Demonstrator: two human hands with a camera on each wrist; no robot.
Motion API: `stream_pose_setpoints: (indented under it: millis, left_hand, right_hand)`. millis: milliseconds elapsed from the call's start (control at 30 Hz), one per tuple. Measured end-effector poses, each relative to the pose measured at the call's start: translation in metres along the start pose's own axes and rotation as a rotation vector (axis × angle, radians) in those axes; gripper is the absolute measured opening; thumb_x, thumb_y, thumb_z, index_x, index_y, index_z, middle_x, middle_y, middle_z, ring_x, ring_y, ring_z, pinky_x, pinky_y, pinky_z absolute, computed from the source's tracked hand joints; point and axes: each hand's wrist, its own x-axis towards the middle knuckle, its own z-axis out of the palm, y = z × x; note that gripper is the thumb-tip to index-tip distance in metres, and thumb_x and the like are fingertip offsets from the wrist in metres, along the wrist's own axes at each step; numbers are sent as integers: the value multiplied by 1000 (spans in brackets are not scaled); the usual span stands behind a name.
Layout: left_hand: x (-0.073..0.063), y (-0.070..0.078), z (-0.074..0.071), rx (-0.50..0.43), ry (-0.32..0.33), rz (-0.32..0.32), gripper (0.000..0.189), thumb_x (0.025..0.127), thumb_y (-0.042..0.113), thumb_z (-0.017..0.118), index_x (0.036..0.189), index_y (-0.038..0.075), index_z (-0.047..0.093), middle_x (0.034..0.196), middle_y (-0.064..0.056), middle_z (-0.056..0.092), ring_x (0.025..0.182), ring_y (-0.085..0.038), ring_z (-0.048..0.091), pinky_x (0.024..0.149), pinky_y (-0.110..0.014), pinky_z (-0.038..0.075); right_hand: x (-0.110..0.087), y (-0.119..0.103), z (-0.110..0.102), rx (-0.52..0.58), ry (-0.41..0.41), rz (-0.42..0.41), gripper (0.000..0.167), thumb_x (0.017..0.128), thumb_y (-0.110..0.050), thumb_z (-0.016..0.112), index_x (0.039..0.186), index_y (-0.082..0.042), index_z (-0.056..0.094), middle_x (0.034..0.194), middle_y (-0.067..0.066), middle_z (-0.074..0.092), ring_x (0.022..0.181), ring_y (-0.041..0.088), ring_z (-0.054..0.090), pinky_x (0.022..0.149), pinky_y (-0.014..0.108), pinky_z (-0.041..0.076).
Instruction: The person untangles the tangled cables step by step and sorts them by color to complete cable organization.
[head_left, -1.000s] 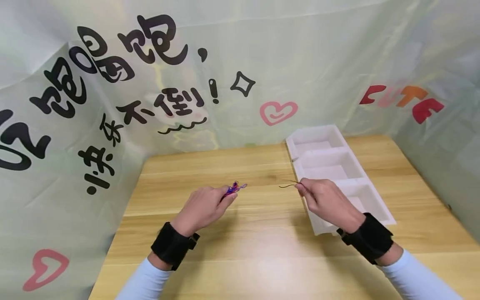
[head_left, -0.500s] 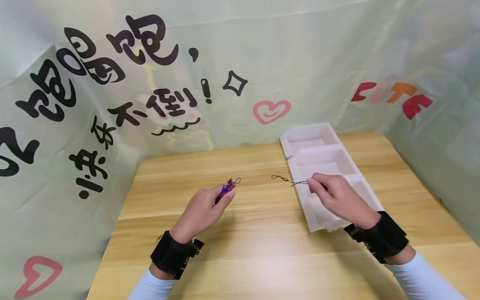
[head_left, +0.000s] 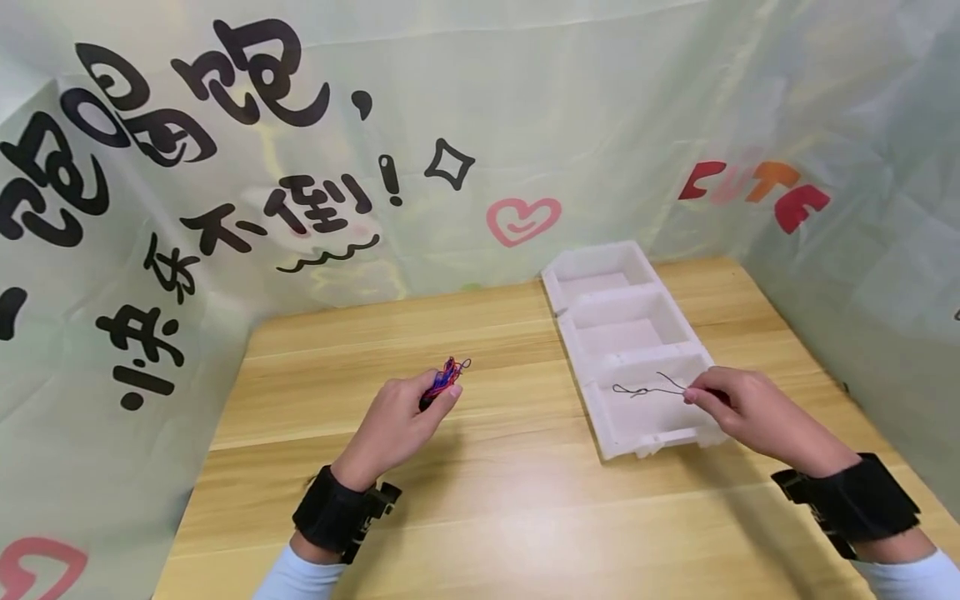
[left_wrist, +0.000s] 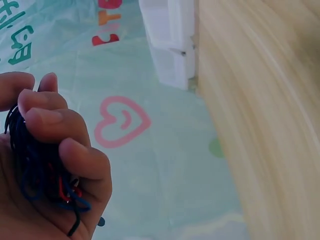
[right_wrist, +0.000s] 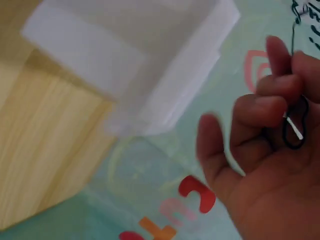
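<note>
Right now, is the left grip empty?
No, the left grip holds a bundle of red, blue and dark strands with looped ends sticking out.

Head view: above, facing forward-down across the tabletop [head_left: 510, 517]
Left wrist: close to left hand [left_wrist: 60, 130], frame left, facing backdrop [left_wrist: 175, 180]
Right wrist: close to right hand [right_wrist: 265, 160], frame right
Wrist views share: white tray [left_wrist: 172, 70], upper frame

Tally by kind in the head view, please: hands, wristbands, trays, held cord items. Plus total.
Hands: 2 (left hand, right hand)
Wristbands: 2 (left wristband, right wristband)
Trays: 1 (white tray)
Held cord items: 2 (multicoloured cord bunch, dark cord)
Total: 7
</note>
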Motion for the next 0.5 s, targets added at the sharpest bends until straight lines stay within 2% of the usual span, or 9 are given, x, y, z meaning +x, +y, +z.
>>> stream_pose_setpoints:
  millis: [200, 300, 367, 433, 500]
  left_hand:
    - [-5, -4, 1, -19, -4, -8, 35, 104, 43, 56, 81, 17, 55, 61, 10, 34, 50, -4, 30, 52, -23, 25]
    - [-6, -6, 1, -13, -4, -13, 36, 104, 44, 55, 81, 17, 56, 61, 10, 34, 51, -4, 30, 52, -23, 25]
    - [-7, -7, 0, -6, -1, -14, 36, 104, 44, 54, 80, 18, 55, 61, 11, 34, 50, -4, 29, 52, -23, 25]
    - [-8, -7, -1, 2, 4, -10, 37, 104, 44, 55, 78, 18, 53, 60, 11, 33, 50, -3, 28, 52, -23, 24]
    - [-9, -8, -2, 12, 8, 0, 38, 104, 43, 55, 75, 18, 50, 60, 11, 31, 50, -3, 27, 51, -23, 24]
  right_hand:
    - [-8, 8, 11, -151, 61, -45, 24, 76, -1, 83, 74, -18, 67, 67, -18, 42, 59, -1, 38, 53, 25, 34]
    - [-9, 7, 15, -221, 48, 4, 16, 76, -6, 85, 73, -15, 71, 66, -15, 49, 60, 8, 47, 57, 35, 38]
    - [-9, 3, 17, -241, 23, 72, 10, 79, -13, 85, 81, -9, 76, 71, -5, 59, 68, 22, 57, 64, 47, 41]
    - [-7, -2, 18, -247, 19, 116, 20, 81, -19, 84, 93, -4, 77, 83, 6, 66, 80, 36, 62, 69, 58, 40]
    - [-2, -8, 19, -234, 44, 106, 31, 81, -21, 84, 102, 0, 75, 94, 15, 68, 91, 44, 62, 73, 64, 40]
